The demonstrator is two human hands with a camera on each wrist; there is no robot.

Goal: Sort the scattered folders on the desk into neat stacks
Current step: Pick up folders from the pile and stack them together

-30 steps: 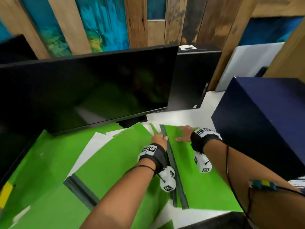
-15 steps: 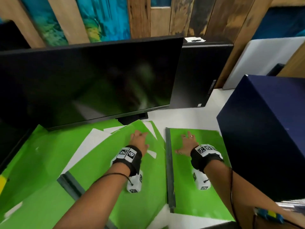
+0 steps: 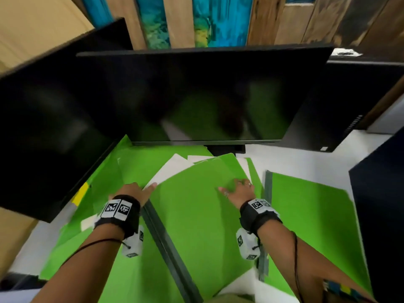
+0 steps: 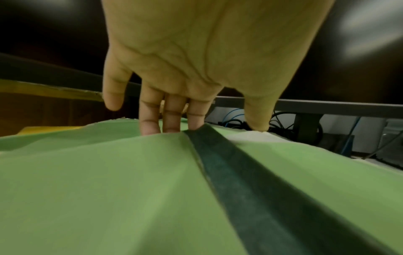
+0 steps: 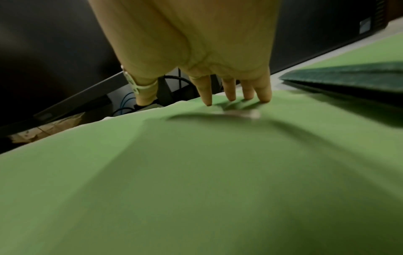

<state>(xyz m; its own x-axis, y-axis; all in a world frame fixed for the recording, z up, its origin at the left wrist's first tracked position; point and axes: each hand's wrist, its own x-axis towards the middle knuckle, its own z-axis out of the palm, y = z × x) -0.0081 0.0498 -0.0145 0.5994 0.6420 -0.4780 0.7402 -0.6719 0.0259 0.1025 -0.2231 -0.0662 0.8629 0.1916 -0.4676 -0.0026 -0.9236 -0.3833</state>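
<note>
Fingers (image 5: 263,94) of the right hand (image 3: 240,189) are laid straight on the flat green card folder with a dark spine (image 3: 196,211), at mid-desk (image 3: 317,158). Its long axis is angled toward the black monitor (image 3: 196,95). The left hand (image 3: 133,191) is extended flat at the spine's far end.

Low over the far edge of the scattered green card folders (image 3: 192,215) hangs the wide black monitor (image 3: 196,95), a second black screen (image 3: 43,132) closes the left, a dark blue box (image 3: 380,215) walls the right, leaving bare white table (image 3: 295,160) between.
</note>
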